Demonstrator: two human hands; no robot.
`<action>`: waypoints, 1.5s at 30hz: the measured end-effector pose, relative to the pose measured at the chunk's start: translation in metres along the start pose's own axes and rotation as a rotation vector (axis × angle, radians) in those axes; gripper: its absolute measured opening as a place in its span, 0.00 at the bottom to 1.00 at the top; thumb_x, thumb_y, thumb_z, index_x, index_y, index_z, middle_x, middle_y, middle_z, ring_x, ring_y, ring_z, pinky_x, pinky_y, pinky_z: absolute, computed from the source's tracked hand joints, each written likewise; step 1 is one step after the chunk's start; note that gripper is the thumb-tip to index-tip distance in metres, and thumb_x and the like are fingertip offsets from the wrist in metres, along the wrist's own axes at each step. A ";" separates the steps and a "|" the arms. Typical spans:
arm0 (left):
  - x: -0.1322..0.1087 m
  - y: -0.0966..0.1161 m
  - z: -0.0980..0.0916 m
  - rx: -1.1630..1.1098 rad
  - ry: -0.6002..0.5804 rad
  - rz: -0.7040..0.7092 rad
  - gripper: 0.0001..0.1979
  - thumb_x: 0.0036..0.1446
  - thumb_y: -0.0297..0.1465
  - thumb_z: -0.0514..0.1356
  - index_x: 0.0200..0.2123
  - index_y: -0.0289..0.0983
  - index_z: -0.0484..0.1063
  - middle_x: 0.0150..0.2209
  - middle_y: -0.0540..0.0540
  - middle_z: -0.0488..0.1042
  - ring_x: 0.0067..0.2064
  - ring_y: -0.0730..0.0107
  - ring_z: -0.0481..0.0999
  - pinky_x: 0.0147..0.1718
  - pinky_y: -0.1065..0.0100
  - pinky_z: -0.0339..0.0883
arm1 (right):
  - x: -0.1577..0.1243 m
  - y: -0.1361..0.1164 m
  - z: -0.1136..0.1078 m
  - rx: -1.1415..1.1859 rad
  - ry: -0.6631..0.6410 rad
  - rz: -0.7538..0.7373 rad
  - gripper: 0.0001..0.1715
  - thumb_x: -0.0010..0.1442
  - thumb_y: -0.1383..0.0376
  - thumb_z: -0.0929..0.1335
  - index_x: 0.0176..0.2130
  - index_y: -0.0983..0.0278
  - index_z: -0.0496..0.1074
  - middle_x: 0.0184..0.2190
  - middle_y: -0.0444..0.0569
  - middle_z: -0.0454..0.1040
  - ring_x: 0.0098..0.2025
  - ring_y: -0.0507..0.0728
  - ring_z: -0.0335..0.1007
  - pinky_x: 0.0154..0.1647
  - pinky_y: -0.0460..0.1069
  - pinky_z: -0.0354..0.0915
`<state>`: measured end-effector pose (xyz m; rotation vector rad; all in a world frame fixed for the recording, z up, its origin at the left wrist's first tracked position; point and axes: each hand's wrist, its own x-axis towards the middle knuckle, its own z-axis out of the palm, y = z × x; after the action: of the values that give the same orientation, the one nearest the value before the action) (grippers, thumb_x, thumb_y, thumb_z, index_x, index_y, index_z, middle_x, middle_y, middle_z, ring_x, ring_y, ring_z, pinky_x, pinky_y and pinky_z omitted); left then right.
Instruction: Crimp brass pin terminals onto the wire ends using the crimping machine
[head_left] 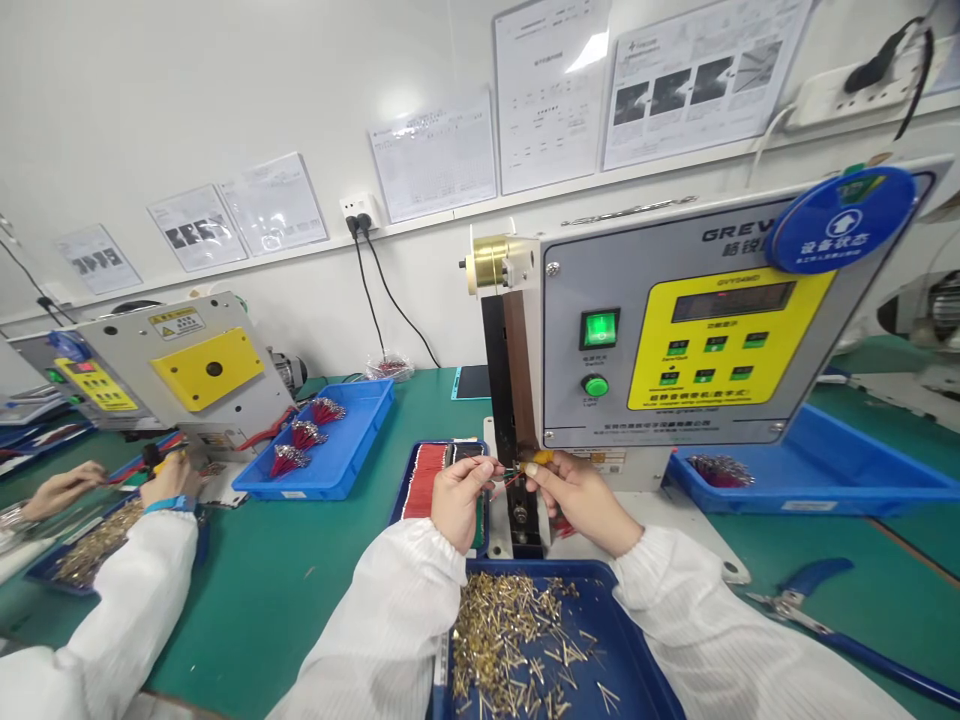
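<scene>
Just below centre frame, our left hand (463, 497) seemingly pinches a red wire (516, 480) at the press (517, 350) and our right hand (583, 497) grips a yellow piece (543, 457), apparently aligning, which next calls for steadiness.

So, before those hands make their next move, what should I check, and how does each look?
1. Power switch lit: ok, glowing green.
2. Left hand and right hand clear of the machine: not ok, both are right at its front.
3. Piece at the fingertips lined up: cannot tell, too small.
4. Gold metal pieces in tray: ok, plenty there.
5. Pliers away from hands: ok, lying to the right.
</scene>
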<state>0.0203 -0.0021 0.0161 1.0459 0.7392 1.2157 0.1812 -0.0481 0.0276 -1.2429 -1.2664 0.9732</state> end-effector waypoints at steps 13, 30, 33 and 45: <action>0.001 -0.003 -0.002 0.018 -0.012 0.035 0.17 0.41 0.41 0.71 0.27 0.33 0.77 0.30 0.44 0.78 0.33 0.69 0.75 0.35 0.68 0.68 | 0.000 0.001 0.000 0.009 0.006 0.007 0.17 0.54 0.50 0.66 0.27 0.61 0.64 0.21 0.41 0.69 0.16 0.49 0.58 0.18 0.47 0.61; 0.000 0.000 0.000 0.032 -0.016 0.045 0.15 0.42 0.39 0.70 0.27 0.32 0.77 0.29 0.44 0.78 0.31 0.71 0.74 0.30 0.71 0.64 | 0.000 0.004 -0.001 -0.010 0.002 -0.001 0.17 0.55 0.51 0.66 0.28 0.61 0.64 0.23 0.43 0.71 0.16 0.48 0.59 0.18 0.47 0.61; 0.000 -0.001 -0.002 0.031 -0.020 0.037 0.15 0.42 0.39 0.70 0.27 0.32 0.77 0.29 0.44 0.78 0.30 0.72 0.74 0.31 0.71 0.65 | 0.000 0.004 0.000 0.001 0.007 -0.006 0.16 0.55 0.52 0.66 0.27 0.62 0.64 0.22 0.43 0.71 0.16 0.48 0.59 0.17 0.46 0.61; 0.010 -0.005 -0.007 0.136 0.140 0.085 0.23 0.41 0.44 0.69 0.34 0.32 0.77 0.27 0.44 0.78 0.27 0.72 0.75 0.30 0.70 0.67 | -0.011 -0.016 -0.033 -0.151 -0.043 0.076 0.17 0.56 0.52 0.64 0.27 0.62 0.64 0.18 0.42 0.67 0.18 0.51 0.62 0.20 0.47 0.61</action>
<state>0.0183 0.0094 0.0101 1.1211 0.9035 1.3359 0.2103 -0.0644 0.0452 -1.4017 -1.3544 0.9776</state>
